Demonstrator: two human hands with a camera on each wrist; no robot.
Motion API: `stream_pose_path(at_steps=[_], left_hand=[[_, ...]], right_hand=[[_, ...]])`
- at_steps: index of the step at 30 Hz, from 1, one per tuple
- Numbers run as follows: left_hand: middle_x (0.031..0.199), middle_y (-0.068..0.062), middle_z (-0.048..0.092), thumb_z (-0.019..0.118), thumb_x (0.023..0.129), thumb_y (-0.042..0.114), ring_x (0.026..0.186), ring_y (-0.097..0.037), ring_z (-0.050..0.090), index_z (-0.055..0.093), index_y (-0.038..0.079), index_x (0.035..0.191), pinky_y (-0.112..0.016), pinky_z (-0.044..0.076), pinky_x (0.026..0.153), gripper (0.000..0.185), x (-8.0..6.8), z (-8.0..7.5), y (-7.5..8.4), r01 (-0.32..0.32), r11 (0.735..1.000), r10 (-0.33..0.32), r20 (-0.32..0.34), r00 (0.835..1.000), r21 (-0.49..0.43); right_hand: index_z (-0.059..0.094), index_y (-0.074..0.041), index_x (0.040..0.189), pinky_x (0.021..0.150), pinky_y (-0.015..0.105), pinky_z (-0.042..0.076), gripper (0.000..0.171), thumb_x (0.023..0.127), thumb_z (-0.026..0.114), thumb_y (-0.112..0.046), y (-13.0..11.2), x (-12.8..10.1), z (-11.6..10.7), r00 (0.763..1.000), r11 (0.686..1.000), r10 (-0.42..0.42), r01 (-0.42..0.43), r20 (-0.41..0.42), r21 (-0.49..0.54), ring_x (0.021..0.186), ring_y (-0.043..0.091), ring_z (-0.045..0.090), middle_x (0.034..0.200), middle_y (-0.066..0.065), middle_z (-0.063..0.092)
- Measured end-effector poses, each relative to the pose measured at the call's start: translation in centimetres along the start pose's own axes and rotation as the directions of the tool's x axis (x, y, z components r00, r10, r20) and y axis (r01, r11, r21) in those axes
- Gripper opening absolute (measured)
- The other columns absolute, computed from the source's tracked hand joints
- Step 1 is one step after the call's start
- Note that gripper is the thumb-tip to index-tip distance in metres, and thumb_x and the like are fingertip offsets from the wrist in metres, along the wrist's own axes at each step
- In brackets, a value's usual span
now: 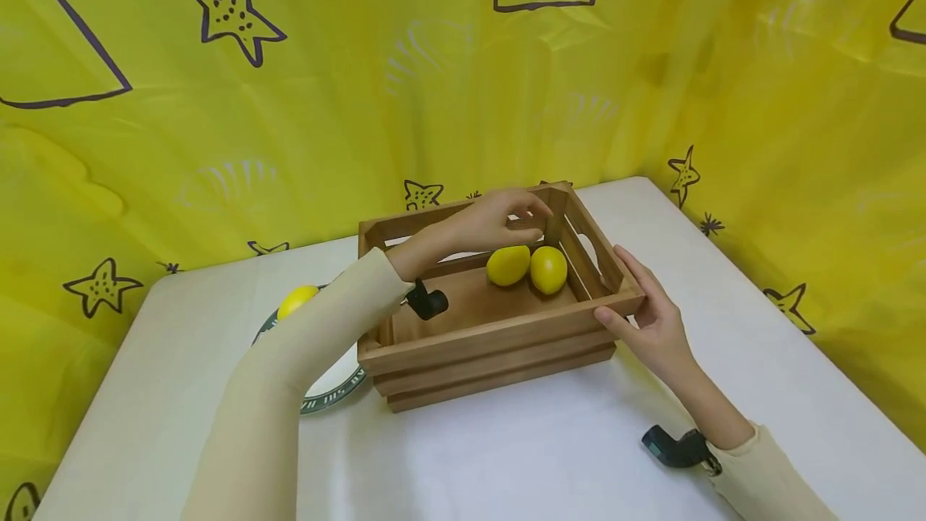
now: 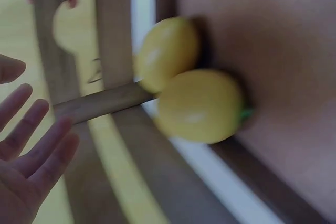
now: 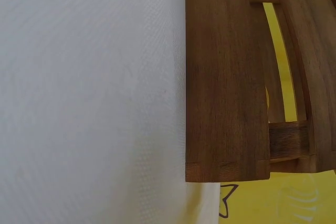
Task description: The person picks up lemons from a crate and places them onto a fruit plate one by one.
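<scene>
A brown wooden slatted crate [image 1: 499,336] stands on the table with two lemons, one lemon [image 1: 509,265] beside another lemon [image 1: 548,270], in its far right part. Over them, inside the rim, hovers my left hand [image 1: 499,220], bent at the wrist and holding nothing. Its spread fingers [image 2: 44,150] show apart from the fruit in the left wrist view, where the nearer lemon [image 2: 202,106] has a green tip. My right hand [image 1: 658,332] grips the crate's near right corner, thumb on the front slat and fingers along the right side.
Left of the crate, a white plate [image 1: 334,400] with a green patterned rim is partly hidden by my left sleeve. A yellow fruit [image 1: 297,301] lies at its far side. Yellow patterned cloth [image 1: 325,143] hangs behind the white table [image 1: 463,457] and along its sides.
</scene>
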State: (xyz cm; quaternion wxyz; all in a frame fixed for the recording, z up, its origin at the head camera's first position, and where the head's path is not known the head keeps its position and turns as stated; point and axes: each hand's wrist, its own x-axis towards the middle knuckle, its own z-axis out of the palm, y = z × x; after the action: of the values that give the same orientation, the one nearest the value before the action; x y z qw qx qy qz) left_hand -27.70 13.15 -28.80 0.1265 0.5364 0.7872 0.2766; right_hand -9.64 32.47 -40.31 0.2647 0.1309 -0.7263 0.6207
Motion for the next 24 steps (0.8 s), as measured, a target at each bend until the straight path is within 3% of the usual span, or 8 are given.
stream_pose_path(at_steps=[6,11,15,18,22,24], left_hand=[[0.136,-0.012,0.057,0.064,0.094,0.013,0.128,-0.023,0.051,0.057,0.000,0.131,-0.030,0.043,0.105,0.040,0.1,1.3,-1.8,0.076,0.994,-0.070,0.077,0.995,-0.073],[0.141,-0.013,0.053,0.062,0.093,0.012,0.134,-0.024,0.046,0.052,0.000,0.136,-0.032,0.037,0.111,0.046,-0.1,1.8,-2.8,0.126,0.990,-0.117,0.116,0.986,-0.069],[0.144,-0.014,0.050,0.062,0.093,0.011,0.136,-0.025,0.042,0.049,0.000,0.139,-0.033,0.033,0.113,0.050,0.0,2.3,-3.5,0.153,0.986,-0.139,0.185,0.973,-0.061],[0.143,-0.016,0.049,0.063,0.091,0.011,0.133,-0.026,0.043,0.050,0.000,0.139,-0.032,0.035,0.110,0.051,0.1,2.6,-3.7,0.154,0.987,-0.162,0.228,0.960,0.052],[0.143,-0.018,0.046,0.066,0.089,0.012,0.131,-0.026,0.042,0.051,0.000,0.140,-0.030,0.035,0.108,0.054,0.0,3.0,-3.8,0.135,0.967,-0.193,0.276,0.942,0.218],[0.143,-0.018,0.044,0.067,0.088,0.012,0.130,-0.026,0.041,0.051,0.001,0.140,-0.029,0.035,0.108,0.055,0.0,3.1,-3.9,0.141,0.960,-0.212,0.296,0.931,0.243]], right_hand=[[0.034,-0.001,0.150,0.102,0.012,0.037,0.079,0.079,0.062,0.021,-0.1,0.2,0.1,1.000,1.000,0.013,-0.013,0.001,-0.022,0.135,0.012,0.036,0.147,0.002,0.039],[0.034,-0.002,0.150,0.102,0.012,0.037,0.080,0.079,0.062,0.021,-0.2,0.3,0.1,1.000,1.000,0.012,-0.012,-0.001,-0.006,0.134,0.012,0.037,0.147,0.002,0.039],[0.034,-0.001,0.150,0.102,0.013,0.038,0.080,0.079,0.061,0.023,-0.2,0.2,0.0,1.000,1.000,-0.005,0.005,-0.005,0.022,0.127,0.011,0.047,0.147,0.003,0.039],[0.033,0.000,0.150,0.101,0.013,0.039,0.080,0.079,0.060,0.024,-0.2,0.2,0.0,1.000,0.999,-0.007,0.007,-0.006,0.035,0.123,0.011,0.051,0.147,0.003,0.039],[0.032,0.002,0.150,0.102,0.012,0.038,0.079,0.079,0.060,0.023,-0.2,0.2,0.1,1.000,1.000,0.014,-0.014,-0.008,0.018,0.129,0.009,0.044,0.148,0.002,0.038],[0.033,0.001,0.150,0.102,0.012,0.038,0.079,0.080,0.060,0.023,-0.2,0.2,0.1,1.000,1.000,0.025,-0.025,-0.009,0.004,0.131,0.010,0.041,0.149,0.002,0.037]])
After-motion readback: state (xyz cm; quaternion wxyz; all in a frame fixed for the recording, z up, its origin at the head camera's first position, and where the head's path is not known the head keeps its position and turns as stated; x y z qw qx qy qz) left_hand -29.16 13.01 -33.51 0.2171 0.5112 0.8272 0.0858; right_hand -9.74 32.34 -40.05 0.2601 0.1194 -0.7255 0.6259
